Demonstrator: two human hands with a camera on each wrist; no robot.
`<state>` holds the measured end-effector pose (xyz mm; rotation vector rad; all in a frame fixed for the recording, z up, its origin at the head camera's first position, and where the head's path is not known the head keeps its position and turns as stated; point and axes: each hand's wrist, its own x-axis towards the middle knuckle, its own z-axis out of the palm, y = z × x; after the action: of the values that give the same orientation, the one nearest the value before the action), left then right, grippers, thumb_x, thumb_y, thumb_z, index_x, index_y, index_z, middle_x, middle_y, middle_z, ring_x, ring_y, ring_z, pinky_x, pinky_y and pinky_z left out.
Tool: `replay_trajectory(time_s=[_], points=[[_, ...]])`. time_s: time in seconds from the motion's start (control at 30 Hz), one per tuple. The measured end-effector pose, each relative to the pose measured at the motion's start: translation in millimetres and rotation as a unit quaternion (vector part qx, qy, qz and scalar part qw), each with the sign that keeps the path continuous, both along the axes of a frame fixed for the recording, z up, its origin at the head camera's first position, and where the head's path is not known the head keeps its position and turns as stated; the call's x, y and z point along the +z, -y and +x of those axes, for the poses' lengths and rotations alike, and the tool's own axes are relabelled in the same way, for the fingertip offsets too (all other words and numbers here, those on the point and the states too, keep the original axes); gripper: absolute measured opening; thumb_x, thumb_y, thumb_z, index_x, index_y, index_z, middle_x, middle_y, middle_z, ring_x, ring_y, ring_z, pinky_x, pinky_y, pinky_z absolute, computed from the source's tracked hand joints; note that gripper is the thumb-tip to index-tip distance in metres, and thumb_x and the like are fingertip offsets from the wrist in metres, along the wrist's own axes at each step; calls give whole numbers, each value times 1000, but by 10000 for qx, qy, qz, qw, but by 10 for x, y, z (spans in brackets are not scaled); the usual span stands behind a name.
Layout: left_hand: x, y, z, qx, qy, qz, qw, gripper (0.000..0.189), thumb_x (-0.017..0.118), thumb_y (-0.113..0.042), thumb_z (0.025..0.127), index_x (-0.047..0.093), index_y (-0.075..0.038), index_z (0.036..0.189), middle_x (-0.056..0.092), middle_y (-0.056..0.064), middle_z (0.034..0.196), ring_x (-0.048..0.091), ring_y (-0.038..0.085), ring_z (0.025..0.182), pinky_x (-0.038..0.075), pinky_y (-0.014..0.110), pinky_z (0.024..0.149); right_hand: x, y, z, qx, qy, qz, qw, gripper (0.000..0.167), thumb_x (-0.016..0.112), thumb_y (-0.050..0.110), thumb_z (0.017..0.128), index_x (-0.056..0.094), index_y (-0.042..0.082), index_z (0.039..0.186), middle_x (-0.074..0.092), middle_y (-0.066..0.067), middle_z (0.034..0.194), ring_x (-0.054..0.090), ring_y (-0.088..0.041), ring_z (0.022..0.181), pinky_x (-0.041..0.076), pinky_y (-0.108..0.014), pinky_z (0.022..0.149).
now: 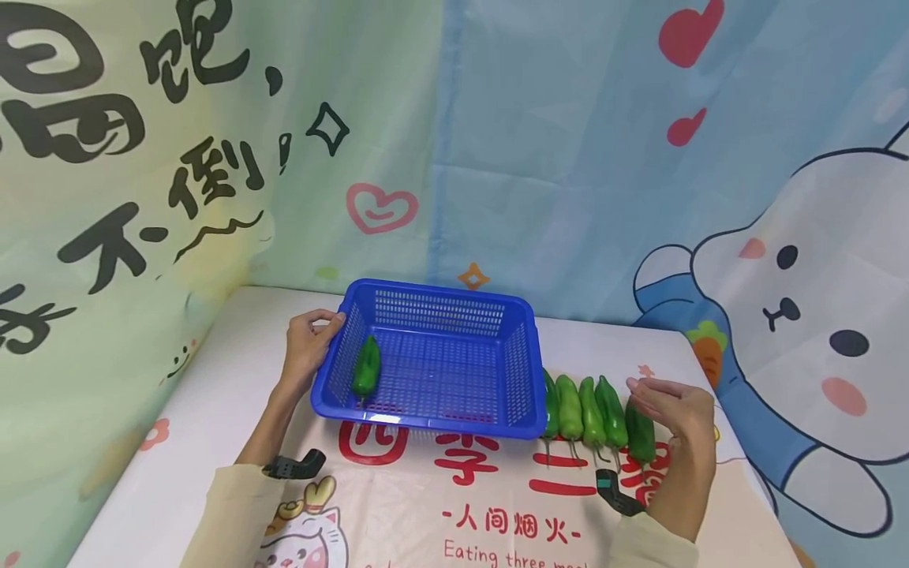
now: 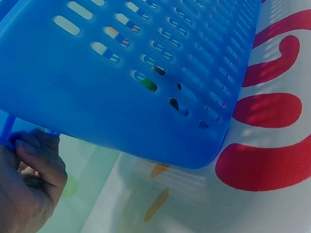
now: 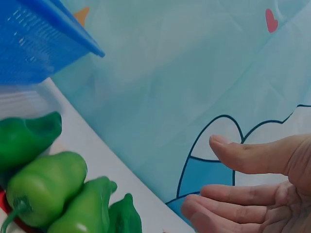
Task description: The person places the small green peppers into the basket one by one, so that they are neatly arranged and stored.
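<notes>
A blue plastic basket (image 1: 440, 426) with slotted walls stands on the table, one green pepper (image 1: 366, 368) lying at the left of its floor. My left hand (image 1: 307, 347) grips the basket's left rim with curled fingers; the left wrist view shows the same hand (image 2: 34, 179) at the rim. To the right of the basket, several green peppers (image 1: 570, 406) lie side by side, stems toward me. Over the rightmost pepper (image 1: 641, 434) hovers my right hand (image 1: 678, 406). In the right wrist view this hand (image 3: 252, 189) has thumb and fingers extended and apart, with nothing between them.
A printed cloth (image 1: 398, 513) with red lettering covers the front part of the white table (image 1: 206, 410). Behind the table hangs a cartoon backdrop (image 1: 547, 173). Dark wrist straps (image 1: 294, 465) sit on both arms.
</notes>
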<state>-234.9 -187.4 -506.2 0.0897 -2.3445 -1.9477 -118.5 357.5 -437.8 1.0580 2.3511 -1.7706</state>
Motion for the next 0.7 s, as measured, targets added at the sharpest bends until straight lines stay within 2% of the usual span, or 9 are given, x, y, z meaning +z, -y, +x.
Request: replay_trajectory(time_s=[0.07, 0.13, 0.2, 0.33, 0.43, 0.5, 0.57, 0.6, 0.7], points=[[7, 7, 5, -10, 9, 2, 10000, 42, 68, -28, 110, 68, 13, 119, 79, 6, 76, 72, 5, 56, 60, 22, 52, -30, -20, 12, -95, -51, -53, 9999, 73, 83, 34, 98, 54, -6, 153, 70, 20, 75, 71, 6, 67, 6, -78, 131], [14, 19, 8, -11, 9, 9, 10000, 43, 68, -29, 110, 68, 13, 120, 79, 7, 76, 71, 5, 56, 60, 23, 52, -54, -36, 10, -183, -53, -93, 9998, 73, 84, 35, 98, 55, -4, 152, 72, 18, 78, 72, 6, 68, -2, -82, 128], [27, 27, 7, -30, 15, 21, 10000, 43, 68, -29, 110, 67, 13, 120, 79, 7, 76, 71, 6, 56, 59, 23, 52, -67, -48, 11, -236, -15, -82, 9997, 74, 84, 36, 97, 55, -2, 153, 75, 11, 92, 73, 6, 70, -6, -86, 123], [37, 19, -3, -58, 15, 53, 10000, 43, 69, -29, 110, 68, 13, 121, 79, 4, 75, 71, 5, 56, 59, 23, 51, -93, -81, 31, -395, 62, 35, 9992, 75, 85, 39, 96, 56, 0, 154, 71, -18, 136, 72, 5, 73, -3, -89, 121], [26, 9, -13, -53, -7, 63, 10000, 42, 69, -28, 110, 68, 13, 120, 79, 4, 74, 72, 5, 56, 59, 23, 52, -122, -109, 45, -490, 76, 134, 9987, 75, 86, 39, 95, 57, 0, 152, 68, -24, 142, 76, -2, 79, 2, -89, 122], [15, 4, -17, -39, -34, 51, 10000, 42, 68, -27, 110, 68, 13, 119, 79, 5, 74, 71, 5, 55, 59, 22, 51, -146, -125, 46, -526, 114, 192, 9984, 75, 87, 40, 94, 58, 0, 151, 68, -24, 143, 81, -13, 89, 5, -89, 123], [7, 3, -15, -26, -52, 30, 10000, 42, 68, -27, 110, 68, 13, 119, 79, 6, 74, 71, 5, 55, 59, 22, 51, -174, -137, 40, -542, 151, 219, 9982, 74, 87, 40, 95, 59, 0, 150, 64, -26, 147, 81, -28, 110, 5, -88, 123], [2, 0, -15, -21, -57, 25, 10000, 41, 68, -27, 110, 68, 13, 119, 79, 6, 74, 71, 5, 55, 59, 22, 51, -191, -141, 38, -543, 203, 242, 9980, 74, 86, 41, 95, 59, 0, 151, 59, -27, 152, 77, -34, 123, 6, -88, 124], [-7, -6, -10, -33, -54, 41, 10000, 42, 68, -27, 110, 68, 13, 119, 79, 8, 75, 71, 5, 54, 58, 22, 50, -256, -153, 37, -550, 379, 288, 9974, 74, 84, 43, 97, 59, 0, 151, 48, -30, 164, 61, -44, 144, 10, -87, 124]])
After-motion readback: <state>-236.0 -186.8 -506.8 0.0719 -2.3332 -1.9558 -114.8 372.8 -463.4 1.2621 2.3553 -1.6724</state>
